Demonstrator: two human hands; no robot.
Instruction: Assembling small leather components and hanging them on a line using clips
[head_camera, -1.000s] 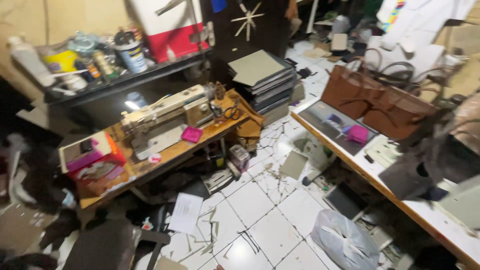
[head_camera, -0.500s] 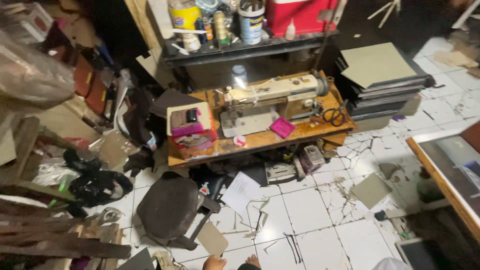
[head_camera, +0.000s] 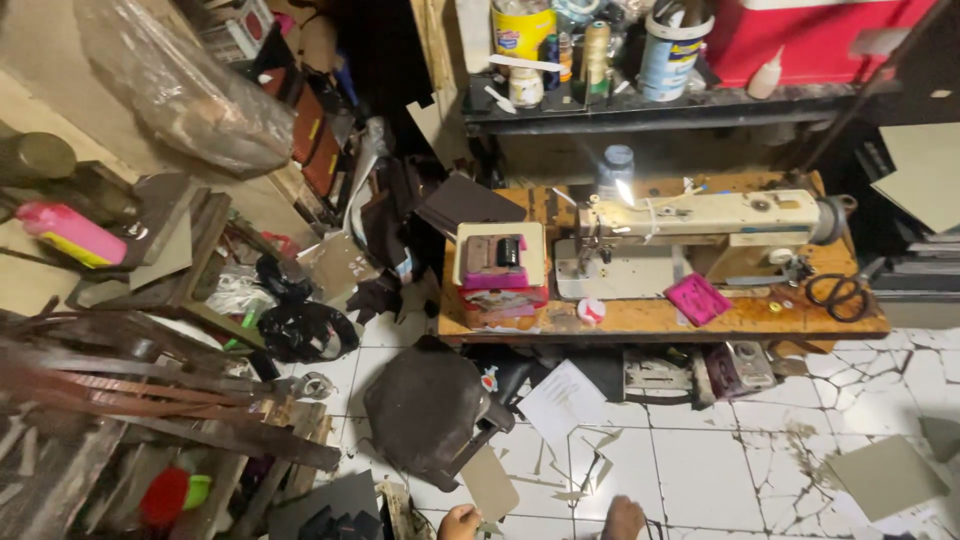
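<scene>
Overhead, a cluttered leather workshop: neither the left hand nor the right hand shows in the frame, so whether they are open, closed or holding anything cannot be told. Only two bare skin-toned tips (head_camera: 460, 522) (toes, it seems) break the bottom edge, where the hands would hang.

Farthest ahead of that edge stands a long orange-brown wooden work table (head_camera: 640, 318) carrying a cream industrial sewing machine (head_camera: 700, 222), its lamp lit. A dark brown padded stool (head_camera: 430, 408) sits on the cracked white tiled floor (head_camera: 700, 470), nearest the person, just ahead and a little left. A white sheet of paper (head_camera: 562, 400) lies right of the stool, touching the floor under the table's front edge. A tan card offcut (head_camera: 488, 484) rests against the stool's near side. On the table, a pink square pad (head_camera: 697, 298) lies in front of the machine, with black-handled scissors (head_camera: 838, 294) at the far right end.
</scene>
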